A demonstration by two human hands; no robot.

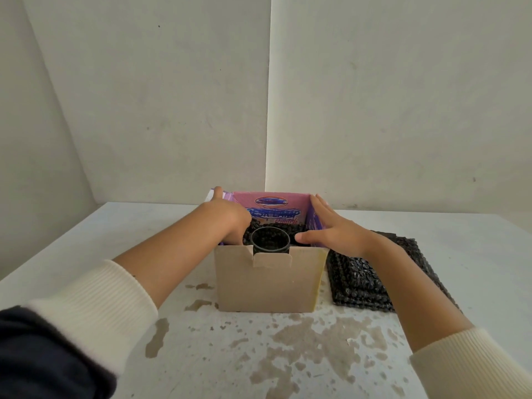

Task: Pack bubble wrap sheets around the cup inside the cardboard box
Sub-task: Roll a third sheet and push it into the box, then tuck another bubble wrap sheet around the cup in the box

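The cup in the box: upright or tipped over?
Upright: the cup stands inside the cardboard box, its round open rim facing up, bubble wrap behind it.

Cup point(269, 240) ringed by bubble wrap point(296, 229)

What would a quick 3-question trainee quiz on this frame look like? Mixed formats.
1. True or false: the cup stands upright inside the cardboard box.
2. Where is the spare stack of bubble wrap? A) left of the box B) right of the box C) on top of the box
3. Fill in: the left hand reaches ___ the box, while the right hand rests on its right wall.

Key: 1 true; 2 B; 3 into
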